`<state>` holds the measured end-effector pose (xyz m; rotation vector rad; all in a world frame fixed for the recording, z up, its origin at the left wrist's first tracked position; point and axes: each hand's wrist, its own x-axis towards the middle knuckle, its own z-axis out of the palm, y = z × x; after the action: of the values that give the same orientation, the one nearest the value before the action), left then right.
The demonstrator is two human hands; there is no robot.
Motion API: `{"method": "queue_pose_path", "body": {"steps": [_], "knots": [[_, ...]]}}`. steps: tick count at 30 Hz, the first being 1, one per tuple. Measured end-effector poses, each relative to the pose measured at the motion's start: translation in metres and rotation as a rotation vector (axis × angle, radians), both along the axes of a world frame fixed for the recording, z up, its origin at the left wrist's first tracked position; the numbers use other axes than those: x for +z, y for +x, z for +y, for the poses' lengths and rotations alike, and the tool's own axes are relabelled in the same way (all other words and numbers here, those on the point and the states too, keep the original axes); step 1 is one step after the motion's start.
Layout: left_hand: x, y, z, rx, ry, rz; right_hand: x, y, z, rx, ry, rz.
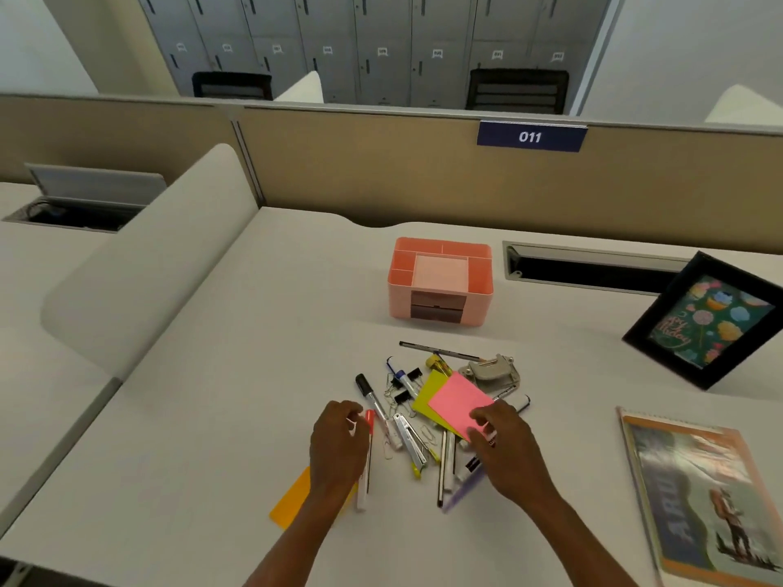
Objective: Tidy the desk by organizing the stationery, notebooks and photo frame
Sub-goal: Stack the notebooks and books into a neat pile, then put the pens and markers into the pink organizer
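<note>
Currently: left hand (337, 442) fingers curled round red-capped marker (367, 434), lower centre. Right hand (504, 438) fingers pinching pink sticky note (459, 402) atop yellow note (430, 394) on stationery pile (413, 417). Pink organizer (440, 281) beyond, mid-frame. Photo frame (707, 324) leaning at right edge; notebook (699, 497) flat lower right on tabletop (212, 396).

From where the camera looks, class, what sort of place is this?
Most likely an open-plan office: a cubicle partition with a desk number sign, grey lockers behind, and a cable slot in the desk.
</note>
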<state>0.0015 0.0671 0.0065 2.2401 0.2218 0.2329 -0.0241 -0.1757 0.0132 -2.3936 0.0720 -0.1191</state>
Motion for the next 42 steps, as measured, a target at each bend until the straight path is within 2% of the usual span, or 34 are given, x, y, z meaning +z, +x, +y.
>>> {"method": "queue_pose_path", "body": {"steps": [7,11,15,19,25,27,30,37,42], "knots": [[0.008,0.066,-0.005,0.022,0.176,0.193,0.009,0.036,0.049,0.082,-0.007,0.009],[0.004,0.091,-0.011,-0.012,0.21,0.297,0.006,0.054,0.054,0.084,-0.029,0.014],[-0.003,0.101,-0.005,-0.014,0.185,0.36,0.004,0.077,0.056,0.065,-0.069,0.015],[0.003,0.104,0.004,0.003,0.07,0.359,0.01,0.102,0.074,0.125,-0.166,0.05],[0.039,0.103,0.018,0.041,-0.137,0.143,0.017,0.131,0.102,0.206,-0.458,0.193],[0.059,0.108,0.02,0.047,-0.221,0.06,0.016,0.132,0.103,0.222,-0.485,0.217],[0.091,0.127,0.018,0.027,-0.284,-0.087,0.011,0.133,0.102,0.223,-0.417,0.242],[0.155,0.209,-0.002,-0.019,-0.231,-0.529,0.015,0.139,0.092,0.163,-0.118,0.305],[0.161,0.261,-0.022,-0.077,-0.182,-0.636,0.042,0.148,0.078,0.121,0.007,0.181]]}}
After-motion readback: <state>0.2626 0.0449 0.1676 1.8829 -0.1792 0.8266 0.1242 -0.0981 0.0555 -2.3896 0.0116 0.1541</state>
